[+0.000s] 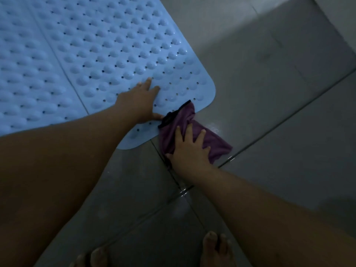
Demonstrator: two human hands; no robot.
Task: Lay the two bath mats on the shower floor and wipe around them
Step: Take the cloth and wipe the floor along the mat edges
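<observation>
Two light blue bath mats lie side by side on the grey tiled floor, the right mat (123, 45) and the left mat (25, 74), meeting along a seam. My left hand (138, 101) rests flat with straight fingers on the right mat near its rounded corner. My right hand (189, 150) presses with spread fingers on a purple cloth (213, 143) lying on the tile at the mat's edge. One black-trimmed end of the cloth overlaps the mat's border.
Grey floor tiles (269, 78) with grout lines spread to the right and below; the tile by the cloth has a wet sheen. My bare toes (213, 247) show at the bottom edge. A paler wall base runs along the upper right.
</observation>
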